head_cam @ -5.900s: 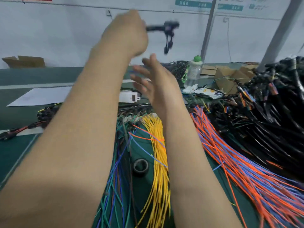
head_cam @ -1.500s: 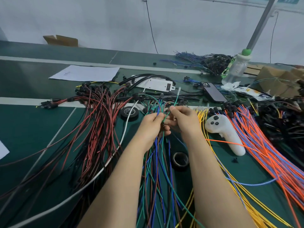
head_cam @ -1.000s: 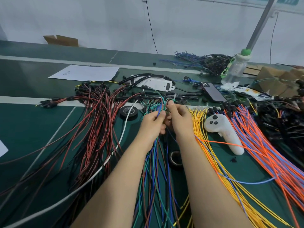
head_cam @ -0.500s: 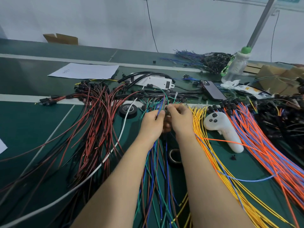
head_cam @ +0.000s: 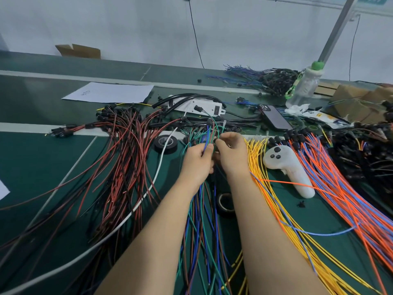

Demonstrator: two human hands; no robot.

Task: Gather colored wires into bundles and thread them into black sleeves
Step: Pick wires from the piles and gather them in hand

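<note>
Wires (head_cam: 209, 133), green and blue: raised left of the controller (head_cam: 287, 167), between both hands. Left hand (head_cam: 197, 162) pinches the strands. Right hand (head_cam: 230, 155) pinches a small black piece at their tips, which we judge to be the sleeve (head_cam: 216, 141).

We advise squaring the ends flush, gripping close to the tips and feeding them in together.

Count:
- Hands: two.
- Tape roll (head_cam: 165, 143) and second roll (head_cam: 225, 202): two, both left of the controller.
- Phone (head_cam: 275, 120): one, behind the controller.
- Wire piles: four colour groups, strands beyond our counting.

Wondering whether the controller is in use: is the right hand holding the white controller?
No, the white controller lies on the mat, apart from the right hand, which pinches at the green and blue wires.
</note>
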